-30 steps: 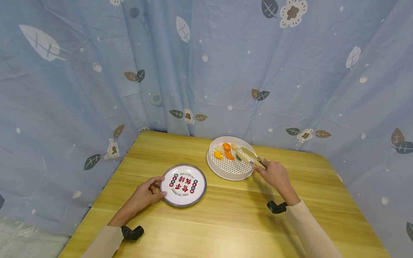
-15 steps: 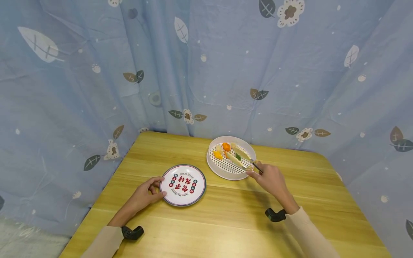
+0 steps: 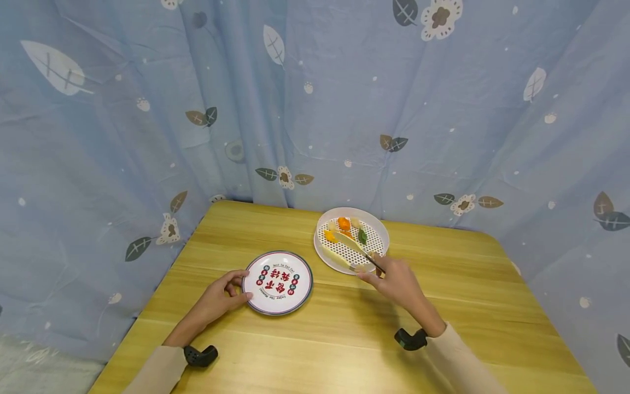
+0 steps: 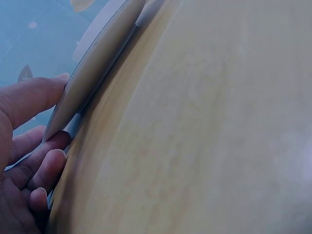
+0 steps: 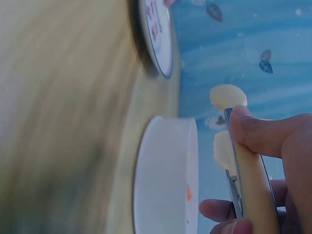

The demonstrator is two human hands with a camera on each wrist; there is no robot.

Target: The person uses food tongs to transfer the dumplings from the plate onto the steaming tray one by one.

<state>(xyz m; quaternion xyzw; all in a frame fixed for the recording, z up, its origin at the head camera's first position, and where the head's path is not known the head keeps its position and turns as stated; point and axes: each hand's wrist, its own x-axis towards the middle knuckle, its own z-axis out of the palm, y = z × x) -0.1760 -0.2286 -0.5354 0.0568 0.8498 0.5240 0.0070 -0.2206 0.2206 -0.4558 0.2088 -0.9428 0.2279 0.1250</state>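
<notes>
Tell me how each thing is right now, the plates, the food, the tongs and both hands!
printed plate: flat on the table, no food on it.
white perforated tray: on the table, holding food pieces.
food pieces: lying at the tray's far side.
tongs: held, reaching over the tray.
left hand: holds the printed plate's rim.
right hand: grips the tongs.

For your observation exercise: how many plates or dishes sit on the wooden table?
2. A printed plate lies near the left hand; a white perforated dish holding food pieces stands farther back, by the right hand.
</notes>
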